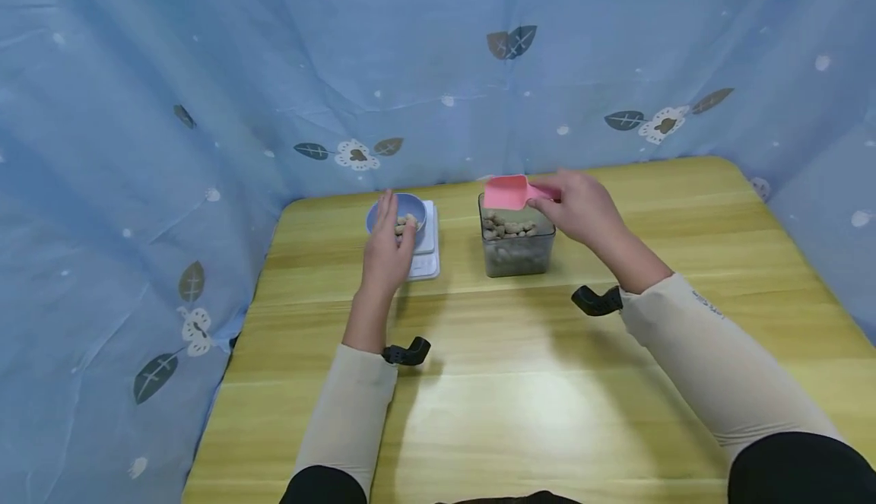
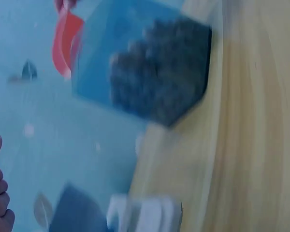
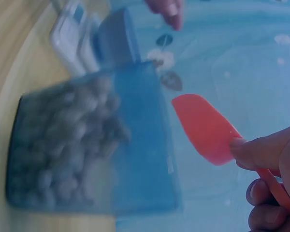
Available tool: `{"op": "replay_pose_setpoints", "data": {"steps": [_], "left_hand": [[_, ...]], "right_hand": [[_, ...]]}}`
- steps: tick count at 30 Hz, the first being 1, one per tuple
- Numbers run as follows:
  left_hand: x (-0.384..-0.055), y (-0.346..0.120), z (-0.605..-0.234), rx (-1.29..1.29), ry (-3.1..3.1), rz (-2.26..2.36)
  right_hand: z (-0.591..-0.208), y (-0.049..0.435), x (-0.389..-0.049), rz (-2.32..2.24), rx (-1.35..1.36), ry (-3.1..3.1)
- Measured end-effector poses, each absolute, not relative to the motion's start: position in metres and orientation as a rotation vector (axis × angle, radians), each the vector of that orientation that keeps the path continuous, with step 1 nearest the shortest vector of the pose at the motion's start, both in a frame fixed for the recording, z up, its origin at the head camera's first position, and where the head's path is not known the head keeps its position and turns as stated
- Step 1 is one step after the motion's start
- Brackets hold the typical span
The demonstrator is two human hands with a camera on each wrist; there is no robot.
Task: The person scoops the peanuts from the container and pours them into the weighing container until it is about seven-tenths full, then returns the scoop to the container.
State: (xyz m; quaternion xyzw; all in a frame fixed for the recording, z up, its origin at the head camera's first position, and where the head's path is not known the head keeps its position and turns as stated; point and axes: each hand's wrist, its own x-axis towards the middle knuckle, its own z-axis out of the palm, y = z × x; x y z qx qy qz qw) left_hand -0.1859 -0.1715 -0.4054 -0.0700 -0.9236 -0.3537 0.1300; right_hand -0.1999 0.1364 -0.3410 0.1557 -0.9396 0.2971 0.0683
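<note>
A pink scoop [image 1: 508, 192] is gripped by its handle in my right hand [image 1: 582, 207], above a clear square bin [image 1: 518, 259]. Its bowl looks bare in the head view. Unshelled peanuts [image 1: 505, 228] fill the lower part of the bin. To the left, my left hand [image 1: 388, 253] hovers over a blue bowl [image 1: 411, 201], fingers extended and holding nothing. Some peanuts [image 1: 404, 224] lie in that bowl, partly covered by the hand. Under the bowl is a white kitchen scale [image 1: 426, 261]. Both wrist views are blurred.
The wooden table [image 1: 493, 390] carries the scale and the bin near its far edge. A blue patterned curtain [image 1: 438, 55] hangs right behind it and along the left side. Black wrist mounts [image 1: 597, 301] stick out from both forearms.
</note>
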Motion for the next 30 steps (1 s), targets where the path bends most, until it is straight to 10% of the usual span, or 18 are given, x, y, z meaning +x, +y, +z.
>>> {"op": "replay_pose_setpoints", "data": {"steps": [15, 30], "left_hand": [[-0.18, -0.083, -0.413, -0.652, -2.901, -0.871], [-0.182, -0.082, -0.414, -0.636, -2.913, -0.863]], "right_hand": [[-0.358, 0.165, -0.192, 0.686, 0.44, -2.893], [-0.362, 0.137, -0.22, -0.071, 0.995, -2.461]]}}
